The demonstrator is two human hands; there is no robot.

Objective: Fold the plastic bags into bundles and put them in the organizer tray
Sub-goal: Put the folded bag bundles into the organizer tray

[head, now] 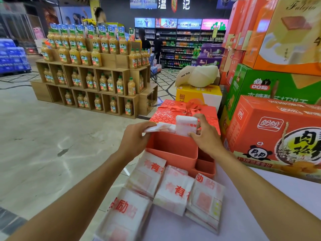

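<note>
An orange organizer tray (171, 150) with several compartments stands on the white table. My right hand (205, 134) pinches a folded white bag bundle (185, 126) with red print, held upright at the tray's far rim. My left hand (134, 138) grips the flat end of another white plastic bag (160, 127) lying over the tray's far left rim. Several stacks of flat white bags with red characters (175, 190) lie on the table in front of the tray.
A red gift box with a ribbon (173, 110) sits behind the tray. Big orange and green cartons (271, 126) are stacked at the right. A wooden display of juice bottles (93, 79) stands across the tiled floor on the left. The white table (260, 214) reaches the lower right.
</note>
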